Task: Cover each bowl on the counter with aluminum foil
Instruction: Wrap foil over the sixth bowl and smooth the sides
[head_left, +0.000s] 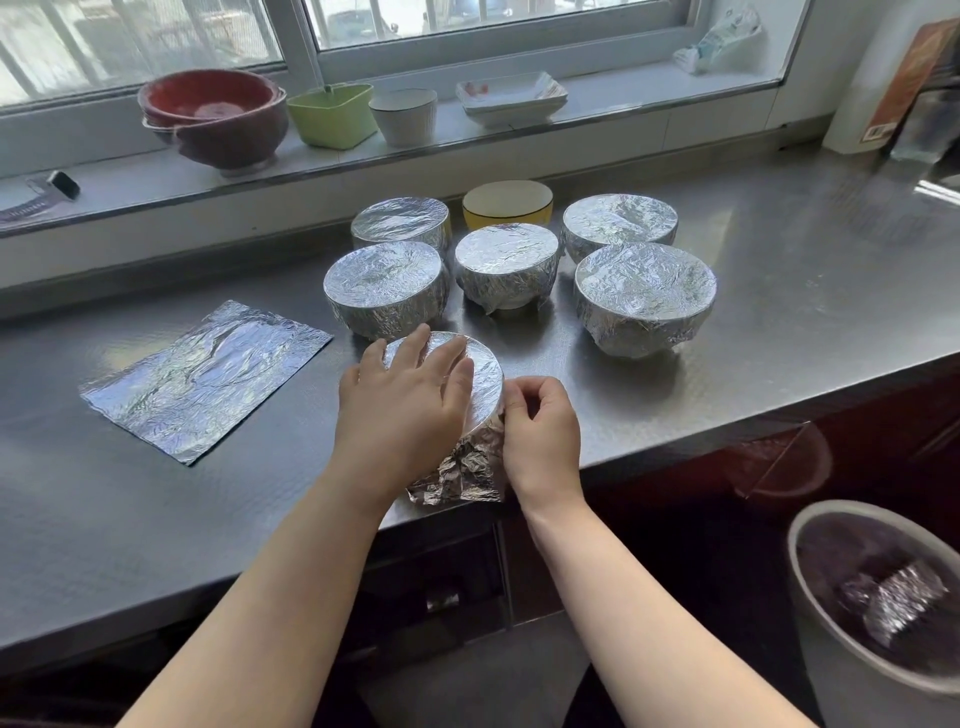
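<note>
While my left hand (410, 395) lies flat on the foil top of the near bowl (485, 387) at the counter (727, 364) edge, my right hand (540, 431) pinches the side foil, which I should crimp tight under the rim.

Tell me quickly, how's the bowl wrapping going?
Left hand flat on nearest bowl; right hand pinching its foil. Yellow bowl uncovered. Spare foil sheet ready; nothing blocking.

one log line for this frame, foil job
left hand: pressing foil top | right hand: pinching foil on near bowl | yellow bowl: uncovered
</note>
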